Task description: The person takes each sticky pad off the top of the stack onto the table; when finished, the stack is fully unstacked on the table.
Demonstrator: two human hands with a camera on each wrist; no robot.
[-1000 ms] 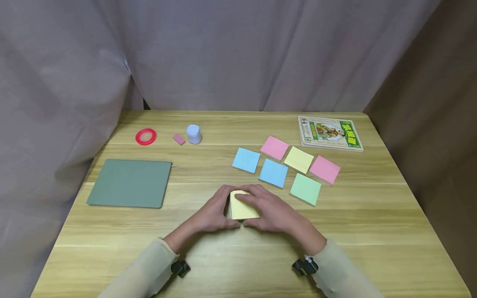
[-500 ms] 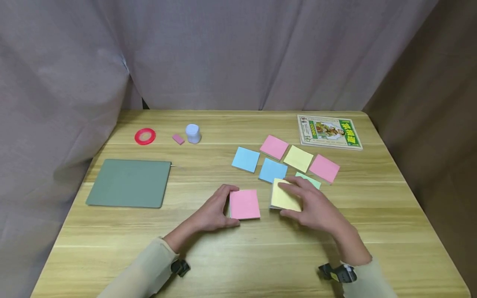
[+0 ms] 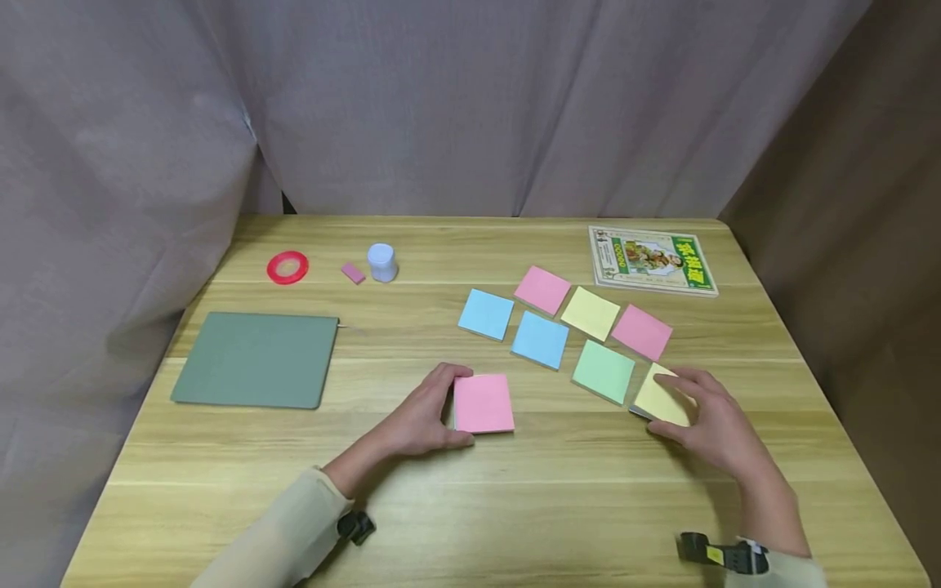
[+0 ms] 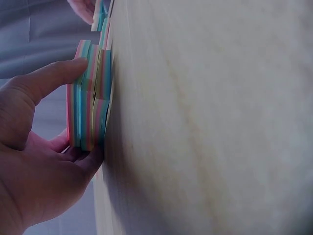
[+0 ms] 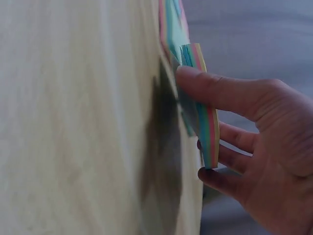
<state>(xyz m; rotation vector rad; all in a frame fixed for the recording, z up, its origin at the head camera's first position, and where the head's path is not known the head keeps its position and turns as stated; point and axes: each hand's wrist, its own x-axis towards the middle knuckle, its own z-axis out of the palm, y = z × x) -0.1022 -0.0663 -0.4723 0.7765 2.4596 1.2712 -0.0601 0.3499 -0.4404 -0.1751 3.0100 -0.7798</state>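
Sticky notes topped in yellow (image 3: 657,398) are pinched between thumb and fingers of the right hand (image 3: 716,418), tilted just beside the green pad (image 3: 603,371). By the left hand (image 3: 425,416), a pink-topped stack (image 3: 484,403) is gripped on the tabletop (image 3: 515,510), near its middle. Farther back, two blue pads (image 3: 540,339), two pink pads (image 3: 541,290) and another yellow pad (image 3: 590,313) are laid flat.

Head cam looks forward and down from above the table's (image 3: 470,506) near side, far enough back to get most of it. Wrist cams sit close, low over the table, tipped sideways: left one faces the left hand (image 3: 422,416) and its pink-topped pad (image 3: 483,404), right one the right hand (image 3: 713,418) and its yellow-topped pad (image 3: 659,398). Head view shares all that.
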